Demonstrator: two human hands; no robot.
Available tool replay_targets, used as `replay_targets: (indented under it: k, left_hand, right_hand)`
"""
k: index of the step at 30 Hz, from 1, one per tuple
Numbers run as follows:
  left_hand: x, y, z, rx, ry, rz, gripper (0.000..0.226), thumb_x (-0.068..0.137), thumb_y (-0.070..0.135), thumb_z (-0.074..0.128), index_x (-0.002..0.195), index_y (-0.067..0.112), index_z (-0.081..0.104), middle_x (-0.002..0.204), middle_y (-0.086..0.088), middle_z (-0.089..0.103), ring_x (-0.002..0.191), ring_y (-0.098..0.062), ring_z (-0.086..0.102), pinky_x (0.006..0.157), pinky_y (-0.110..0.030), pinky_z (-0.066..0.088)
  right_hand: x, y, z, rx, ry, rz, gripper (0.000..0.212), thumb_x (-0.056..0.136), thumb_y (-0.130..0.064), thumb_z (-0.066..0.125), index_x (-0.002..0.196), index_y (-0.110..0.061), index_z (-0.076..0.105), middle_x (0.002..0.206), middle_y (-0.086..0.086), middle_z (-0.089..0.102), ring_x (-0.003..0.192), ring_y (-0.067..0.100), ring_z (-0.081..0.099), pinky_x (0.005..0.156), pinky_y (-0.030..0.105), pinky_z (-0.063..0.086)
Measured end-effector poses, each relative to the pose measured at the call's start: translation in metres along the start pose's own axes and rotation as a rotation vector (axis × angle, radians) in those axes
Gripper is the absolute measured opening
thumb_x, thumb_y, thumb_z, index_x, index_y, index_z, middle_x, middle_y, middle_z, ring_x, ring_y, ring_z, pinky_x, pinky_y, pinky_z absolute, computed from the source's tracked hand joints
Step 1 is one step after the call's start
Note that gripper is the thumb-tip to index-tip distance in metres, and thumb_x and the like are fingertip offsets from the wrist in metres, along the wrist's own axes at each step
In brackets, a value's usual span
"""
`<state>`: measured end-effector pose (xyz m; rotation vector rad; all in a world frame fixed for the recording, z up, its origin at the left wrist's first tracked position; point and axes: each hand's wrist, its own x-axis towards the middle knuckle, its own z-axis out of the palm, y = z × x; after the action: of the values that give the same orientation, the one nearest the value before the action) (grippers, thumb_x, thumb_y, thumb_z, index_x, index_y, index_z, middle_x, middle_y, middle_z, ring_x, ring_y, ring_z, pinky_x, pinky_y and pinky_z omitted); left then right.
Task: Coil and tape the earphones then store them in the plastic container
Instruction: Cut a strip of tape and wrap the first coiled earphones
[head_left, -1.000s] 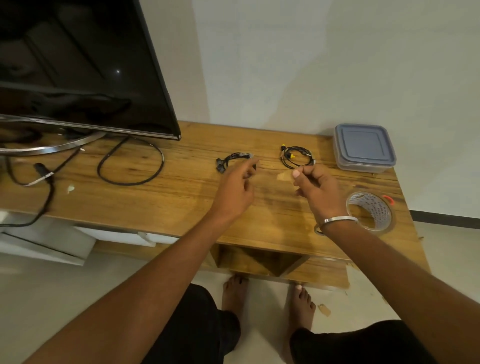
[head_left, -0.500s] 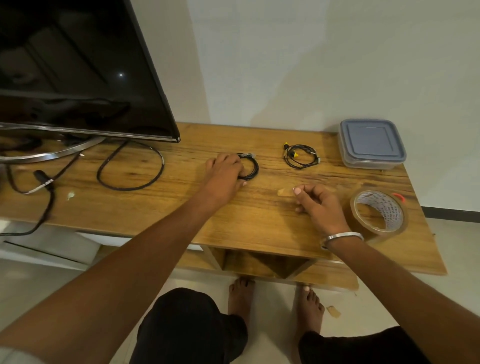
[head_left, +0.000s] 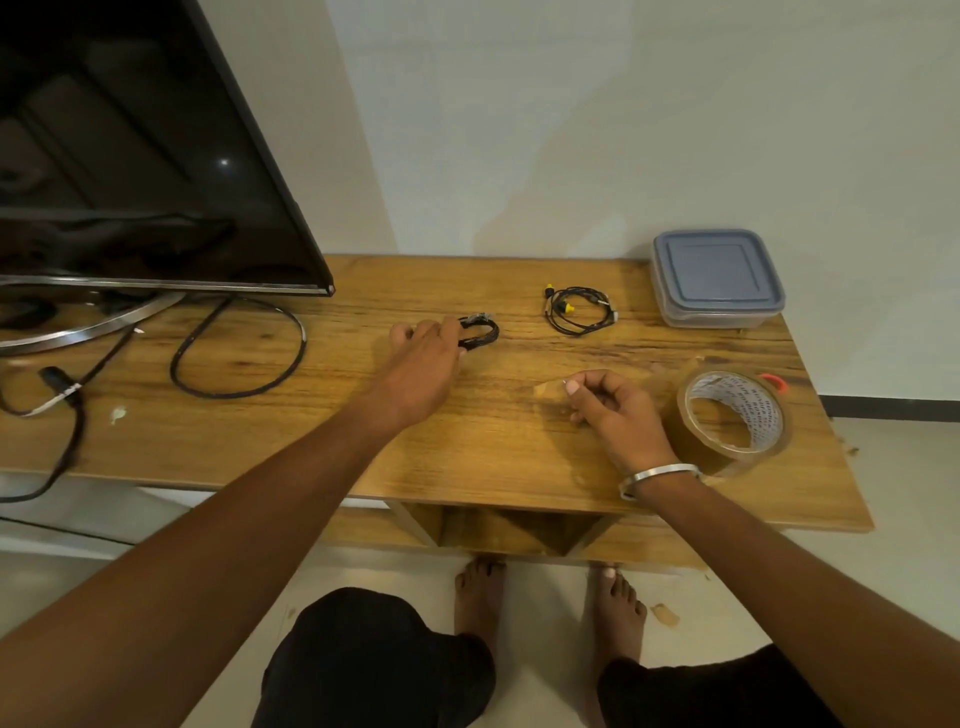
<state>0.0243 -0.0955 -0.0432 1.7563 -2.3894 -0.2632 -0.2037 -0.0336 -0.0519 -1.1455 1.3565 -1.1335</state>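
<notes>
— Standing nearest: two bare feet (head_left: 545, 608) on the pale floor, tucked under the front edge of the wooden desk (head_left: 467, 457).

— Resting on the desk to the right: right hand (head_left: 618, 415), silver bangle (head_left: 657, 475) circling the wrist. Grip curling in, thumb and forefinger pinching a small piece of brown tape (head_left: 550, 389), its far end lying flat against the wood.

— Sitting just beside that hand, further right: roll of brown packing tape (head_left: 735, 418), tilting on its edge, a red tab showing at its far rim.

— Reaching further in, towards the middle: left hand (head_left: 426, 358), knuckles up, grip closing round one side of a coiled black earphone cable (head_left: 480, 332). Coil lying on the desk, its right half poking out past the fingers.

— Lying apart, to the right of that coil: second set of black earphones (head_left: 579, 312) with yellow tips, looped loosely, touching neither hand.

— Sitting in the far right corner, near the wall: plastic container (head_left: 717, 280), square, grey-blue lid on, well apart from both earphone sets.

— Filling the far left: dark television screen (head_left: 140, 156) on a curved metal stand (head_left: 98, 325), a black power cable (head_left: 239, 353) looping over the wood in front and trailing off the left edge.
</notes>
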Motion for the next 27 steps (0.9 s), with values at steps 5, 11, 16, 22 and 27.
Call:
replay_targets:
  k: [5,11,16,22,27]
  left_hand:
    - [-0.003,0.006,-0.014,-0.222,-0.046,0.062,0.006,0.104,0.018,0.033,0.107,0.016,0.039,0.087,-0.005,0.055,0.076,-0.019,0.046,0.074,-0.032,0.031]
    - [-0.01,0.023,-0.034,-0.488,-0.034,0.092,0.004,0.104,0.019,0.039,0.105,0.015,0.04,0.076,-0.006,0.05,0.064,-0.018,0.044,0.059,-0.035,0.034]
    - [-0.014,0.039,-0.045,-0.67,-0.078,0.094,0.005,0.104,0.022,0.04,0.102,0.019,0.043,0.076,-0.002,0.046,0.065,-0.016,0.044,0.062,-0.038,0.04]
    - [-0.018,0.055,-0.058,-0.728,-0.177,0.101,0.015,0.1,0.014,0.05,0.114,0.014,0.045,0.067,0.014,0.039,0.054,0.002,0.04,0.058,-0.021,0.035]
    - [-0.019,0.062,-0.061,-0.725,-0.134,0.097,0.009,0.102,0.018,0.047,0.11,0.016,0.047,0.068,0.014,0.046,0.052,0.002,0.042,0.057,-0.023,0.036]
  right_hand:
    - [-0.001,-0.007,-0.003,-0.065,-0.086,-0.013,0.004,0.089,-0.012,0.062,0.087,-0.015,0.062,0.076,-0.003,0.062,0.06,-0.001,0.058,0.061,0.014,0.049]
    - [0.0,-0.025,-0.003,-0.161,-0.096,-0.13,0.003,0.087,-0.017,0.065,0.09,-0.016,0.063,0.094,0.0,0.065,0.091,0.011,0.059,0.083,0.023,0.048]
    - [-0.001,-0.045,-0.003,-0.125,-0.098,-0.194,0.005,0.087,-0.015,0.065,0.087,-0.016,0.06,0.094,-0.005,0.065,0.097,0.01,0.06,0.079,0.009,0.047]
    - [-0.001,-0.057,-0.006,0.032,-0.186,-0.131,0.006,0.089,-0.013,0.062,0.093,-0.01,0.058,0.098,-0.001,0.065,0.093,0.015,0.064,0.084,0.039,0.056]
    - [-0.004,-0.061,-0.002,0.038,-0.187,-0.138,0.01,0.091,-0.01,0.059,0.098,-0.003,0.056,0.093,0.003,0.061,0.083,0.012,0.062,0.076,0.034,0.058]
